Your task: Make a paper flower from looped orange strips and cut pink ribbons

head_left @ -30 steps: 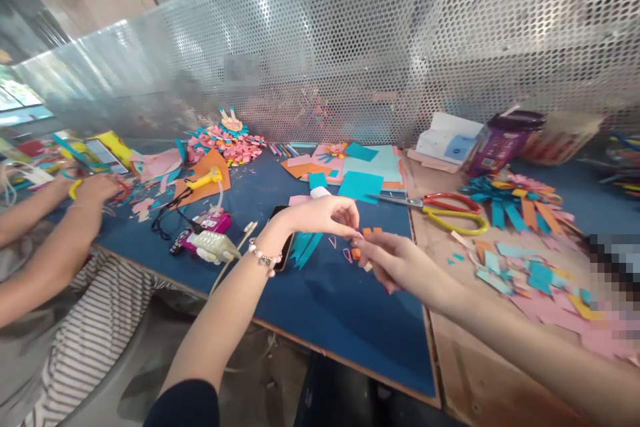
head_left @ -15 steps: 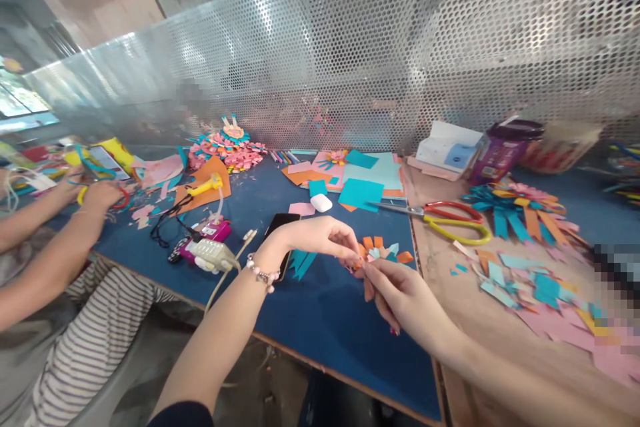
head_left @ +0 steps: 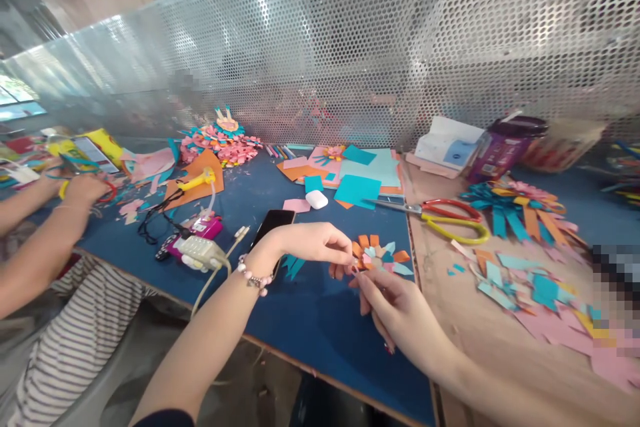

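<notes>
My left hand (head_left: 327,245) is closed, its fingertips bent down in a pinch. My right hand (head_left: 395,307) pinches against it from the right, thumb and forefinger together. Between the fingertips shows what seems to be a small pale pink piece of paper (head_left: 355,270), mostly hidden by the fingers. Just behind the hands lies a paper flower (head_left: 375,255) of orange, light blue and pink petals. Teal paper strips (head_left: 295,265) stick out beside my left wrist, near a black phone (head_left: 274,221) partly covered by my forearm.
Scissors (head_left: 450,217) with red and yellow handles lie at right, near paper scraps (head_left: 530,280) and a paper-strip flower (head_left: 520,210). Paper sheets (head_left: 373,170) and a white case (head_left: 317,199) sit ahead. A power strip (head_left: 200,250) with cables is left, beyond it a co-worker's hands (head_left: 85,190).
The view has shifted slightly, so most things sit a little further left. My hands stay pinched together, and more of the orange-petalled flower shows behind them.
</notes>
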A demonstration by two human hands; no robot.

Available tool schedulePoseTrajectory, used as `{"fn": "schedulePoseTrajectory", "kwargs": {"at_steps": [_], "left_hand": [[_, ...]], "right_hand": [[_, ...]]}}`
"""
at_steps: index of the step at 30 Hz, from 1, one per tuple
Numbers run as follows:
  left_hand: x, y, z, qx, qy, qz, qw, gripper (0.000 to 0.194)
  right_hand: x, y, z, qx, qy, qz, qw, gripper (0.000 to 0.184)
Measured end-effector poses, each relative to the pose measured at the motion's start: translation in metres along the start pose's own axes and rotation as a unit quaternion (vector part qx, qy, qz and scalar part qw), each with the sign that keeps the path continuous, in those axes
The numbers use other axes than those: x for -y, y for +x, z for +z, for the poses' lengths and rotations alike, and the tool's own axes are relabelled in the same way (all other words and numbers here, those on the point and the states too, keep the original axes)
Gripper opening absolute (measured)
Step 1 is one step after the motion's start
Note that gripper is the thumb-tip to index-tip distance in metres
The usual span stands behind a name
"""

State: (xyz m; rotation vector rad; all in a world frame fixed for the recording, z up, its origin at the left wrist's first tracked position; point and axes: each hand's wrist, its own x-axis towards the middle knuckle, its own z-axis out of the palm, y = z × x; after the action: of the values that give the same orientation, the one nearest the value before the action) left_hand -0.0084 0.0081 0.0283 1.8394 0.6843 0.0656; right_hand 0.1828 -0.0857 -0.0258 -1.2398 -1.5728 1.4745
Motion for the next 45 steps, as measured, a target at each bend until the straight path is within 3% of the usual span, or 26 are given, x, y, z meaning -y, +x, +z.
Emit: {"fn": "schedulePoseTrajectory", "kwargs": {"at_steps": [18,24,45], "left_hand": [[-0.006,-0.004,0.006,-0.009,0.03,0.001,1.0,0.021],[-0.006,-0.007,0.004,-0.017,0.004,-0.031,0.999,0.026],[-0.003,-0.011,0.002,0.014,0.023,0.01,1.0,0.023]], "right_hand": [[-0.002,-0.004,0.003,0.006,-0.038,-0.014,0.999,0.043],[0.002,-0.004,0.003,0.004,-0.036,-0.007,0.999,0.044],[0.002,-0.005,0.005,-0.004,-0.055,-0.005,0.998,0.039]]}}
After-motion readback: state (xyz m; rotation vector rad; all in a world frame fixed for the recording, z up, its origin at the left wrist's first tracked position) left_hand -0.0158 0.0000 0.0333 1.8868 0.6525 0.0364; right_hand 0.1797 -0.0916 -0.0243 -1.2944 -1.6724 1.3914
